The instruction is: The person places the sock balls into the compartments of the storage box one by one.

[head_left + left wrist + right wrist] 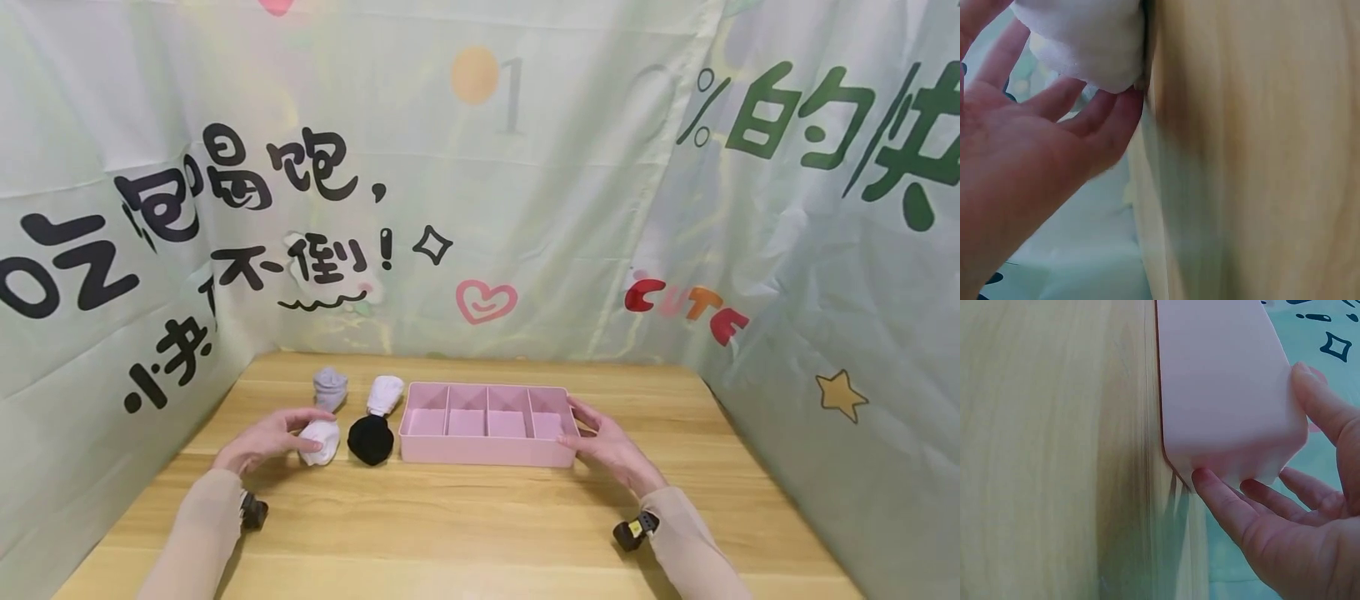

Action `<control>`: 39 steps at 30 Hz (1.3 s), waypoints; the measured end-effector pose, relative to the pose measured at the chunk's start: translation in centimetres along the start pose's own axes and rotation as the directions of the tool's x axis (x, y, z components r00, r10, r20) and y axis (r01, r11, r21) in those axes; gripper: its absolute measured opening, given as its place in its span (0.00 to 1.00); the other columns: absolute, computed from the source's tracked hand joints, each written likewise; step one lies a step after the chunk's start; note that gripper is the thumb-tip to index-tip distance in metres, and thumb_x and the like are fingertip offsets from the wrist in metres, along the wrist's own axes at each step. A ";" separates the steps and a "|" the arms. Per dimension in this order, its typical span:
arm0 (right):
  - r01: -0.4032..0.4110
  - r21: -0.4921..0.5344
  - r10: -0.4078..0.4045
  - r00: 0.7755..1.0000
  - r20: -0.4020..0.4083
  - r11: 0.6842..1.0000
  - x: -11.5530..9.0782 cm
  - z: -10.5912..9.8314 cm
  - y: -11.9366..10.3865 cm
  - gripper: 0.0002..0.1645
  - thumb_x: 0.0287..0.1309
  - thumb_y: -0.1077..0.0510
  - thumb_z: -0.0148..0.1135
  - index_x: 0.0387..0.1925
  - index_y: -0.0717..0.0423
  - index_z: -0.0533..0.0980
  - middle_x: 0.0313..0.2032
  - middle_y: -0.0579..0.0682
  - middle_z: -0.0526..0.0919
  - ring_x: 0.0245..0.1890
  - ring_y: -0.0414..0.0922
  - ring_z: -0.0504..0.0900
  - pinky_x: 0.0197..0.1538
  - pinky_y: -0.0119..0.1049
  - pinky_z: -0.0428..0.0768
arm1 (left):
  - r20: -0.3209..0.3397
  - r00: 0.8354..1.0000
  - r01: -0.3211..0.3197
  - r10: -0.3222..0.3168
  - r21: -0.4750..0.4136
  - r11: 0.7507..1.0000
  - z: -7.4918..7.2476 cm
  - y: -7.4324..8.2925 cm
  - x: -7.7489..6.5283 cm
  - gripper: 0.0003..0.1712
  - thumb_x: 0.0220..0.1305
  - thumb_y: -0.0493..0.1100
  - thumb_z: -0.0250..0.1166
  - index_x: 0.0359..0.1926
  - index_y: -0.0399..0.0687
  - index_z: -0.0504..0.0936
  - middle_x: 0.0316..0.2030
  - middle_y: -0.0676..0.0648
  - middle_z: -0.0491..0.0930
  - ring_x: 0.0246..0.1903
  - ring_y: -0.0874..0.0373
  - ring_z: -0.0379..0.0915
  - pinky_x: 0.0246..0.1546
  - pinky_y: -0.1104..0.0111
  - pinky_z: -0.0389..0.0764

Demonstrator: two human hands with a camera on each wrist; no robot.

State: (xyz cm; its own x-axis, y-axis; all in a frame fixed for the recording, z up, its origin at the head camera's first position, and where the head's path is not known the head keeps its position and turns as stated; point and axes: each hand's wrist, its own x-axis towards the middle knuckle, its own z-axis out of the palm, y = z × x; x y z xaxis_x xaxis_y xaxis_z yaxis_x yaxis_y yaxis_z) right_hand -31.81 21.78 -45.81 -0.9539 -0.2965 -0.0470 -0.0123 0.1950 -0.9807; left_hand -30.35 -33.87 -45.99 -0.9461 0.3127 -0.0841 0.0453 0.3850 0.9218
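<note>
My left hand (272, 435) holds a white rolled-up sock (323, 444) on the table, thumb on the near side and fingers over the far side. In the left wrist view, several fingertips rest against the lower end of that white bundle. Just behind it sits a grey rolled sock (330, 389). To its right lie a black rolled sock (371, 440) and, behind that, another white rolled sock (386, 394). My right hand (611, 446) grips the right end of a pink divided box (480, 452); in the right wrist view, fingertips touch its end wall and rim.
The pink box has several compartments in a row, with thin dividers (487, 411) between them. Everything stands on a wooden table (450, 525). Pale printed cloth (540, 217) encloses the table at the back and both sides.
</note>
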 end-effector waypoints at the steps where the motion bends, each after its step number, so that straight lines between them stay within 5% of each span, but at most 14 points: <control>1: 0.003 0.000 -0.003 1.000 0.003 1.000 0.1 0.0 0.0 0.52 0.47 0.57 0.69 0.69 0.49 0.50 0.68 0.57 0.49 0.63 0.58 0.55 0.54 0.46 0.70 | 0.000 1.000 0.009 -0.009 0.007 1.000 0.0 0.1 0.0 0.34 0.44 0.40 0.71 0.56 0.44 0.72 0.56 0.36 0.66 0.48 0.47 0.64 0.45 0.60 0.70; 12: -0.005 0.023 0.005 1.000 0.013 1.000 0.1 0.1 -0.2 0.51 0.47 0.59 0.68 0.69 0.50 0.50 0.67 0.58 0.51 0.64 0.58 0.54 0.53 0.45 0.70 | 0.054 0.999 -0.001 0.001 -0.007 1.000 -0.2 -0.3 -0.4 0.35 0.44 0.39 0.70 0.57 0.43 0.70 0.56 0.35 0.64 0.50 0.45 0.63 0.46 0.59 0.69; 39: 0.001 0.035 -0.002 1.000 0.028 0.999 -0.1 -0.2 -0.1 0.53 0.46 0.58 0.69 0.69 0.49 0.49 0.67 0.58 0.50 0.64 0.58 0.53 0.53 0.43 0.71 | -0.013 1.000 0.016 -0.017 -0.044 0.999 -0.8 -0.2 -0.6 0.36 0.44 0.38 0.71 0.57 0.40 0.70 0.53 0.34 0.66 0.43 0.48 0.69 0.41 0.58 0.76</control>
State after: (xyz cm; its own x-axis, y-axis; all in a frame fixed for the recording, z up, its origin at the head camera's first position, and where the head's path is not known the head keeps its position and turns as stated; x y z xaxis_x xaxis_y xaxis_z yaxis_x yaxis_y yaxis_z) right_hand -31.74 21.95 -45.71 -0.9451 -0.3228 -0.0507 -0.0023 0.1618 -0.9868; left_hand -30.04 -34.83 -45.86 -0.9508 0.2950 -0.0944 0.0159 0.3509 0.9363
